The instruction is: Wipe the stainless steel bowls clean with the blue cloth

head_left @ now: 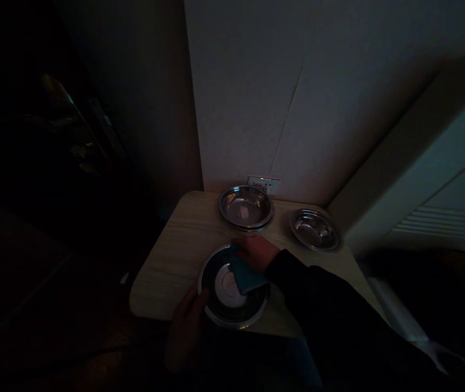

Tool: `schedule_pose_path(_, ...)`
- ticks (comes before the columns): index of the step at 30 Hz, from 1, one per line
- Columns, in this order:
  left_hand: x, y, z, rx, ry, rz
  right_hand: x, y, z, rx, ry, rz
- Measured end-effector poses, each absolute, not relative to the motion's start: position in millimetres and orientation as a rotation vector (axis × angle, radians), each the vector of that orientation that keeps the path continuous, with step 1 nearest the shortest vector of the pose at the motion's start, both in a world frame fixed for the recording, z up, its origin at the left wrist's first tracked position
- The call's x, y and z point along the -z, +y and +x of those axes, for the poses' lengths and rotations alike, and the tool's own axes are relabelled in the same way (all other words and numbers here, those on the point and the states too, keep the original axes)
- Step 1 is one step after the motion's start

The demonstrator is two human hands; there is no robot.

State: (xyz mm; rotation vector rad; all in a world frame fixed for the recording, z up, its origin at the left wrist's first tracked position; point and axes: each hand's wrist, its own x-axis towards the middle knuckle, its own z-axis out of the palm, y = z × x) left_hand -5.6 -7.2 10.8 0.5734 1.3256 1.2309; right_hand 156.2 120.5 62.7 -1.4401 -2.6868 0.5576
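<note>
Cloth [246, 276] pressed into a metal bowl [226, 294]

The metal bowl is at the near edge of a pale wooden table [165, 267]; whether it rests there or is lifted slightly cannot be told. The left hand [187, 313] pinches the metal bowl's left rim, thumb lapped over the top and fingers on the outer side. The right hand [256, 252] reaches across from the metal bowl's right, in a dark sleeve [318, 294], and is closed over the blue-green cloth at the far right rim; the cloth hangs down over the inside wall onto the metal bowl's floor.

Beyond the metal bowl, slightly to its right, sits a stack of bowls [260, 211]. Another shiny bowl [314, 231] stands farther right of the metal bowl. Past the stack, beyond the metal bowl, a socket [271, 186] is set low in the wall [244, 98]. The light is dim.
</note>
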Motion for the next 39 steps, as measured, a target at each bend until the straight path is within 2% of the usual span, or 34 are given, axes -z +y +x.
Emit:
schedule_pose_path(6,-7.5,-11.3,8.0,-1.321,1.493,0.575,-55.6,86.5,183.8,-0.567,-2.383,-1.735)
schedule_pose_path(13,-14.6,-18.5,18.2,-1.213,1.786,0.767,-24.6,28.8,166.6,-0.559,-1.919,-1.974)
schedule_pose_path(20,-23.3,-23.4,16.9,-1.170,1.942,0.773,-15.7,4.9,178.9,-0.716,-1.906,-1.583)
schedule_pose_path(26,-25.7,-22.2,17.1,-1.157,1.969,0.851,-48.5,26.5,197.3,-0.045,-1.876,-1.283)
schedule_pose_path(31,-27.5,-21.2,21.6,-1.167,1.943,0.856,-48.3,71.4,178.3,0.177,-2.432,-0.805)
schedule_pose_path(35,-27.0,-19.1,21.9,-1.189,1.945,0.835,-21.8,85.4,163.2,0.097,-2.621,-0.889)
schedule_pose_path(39,-20.5,-17.5,22.2,-1.249,1.913,0.837,-10.7,59.4,151.9,-0.204,-2.618,-1.031)
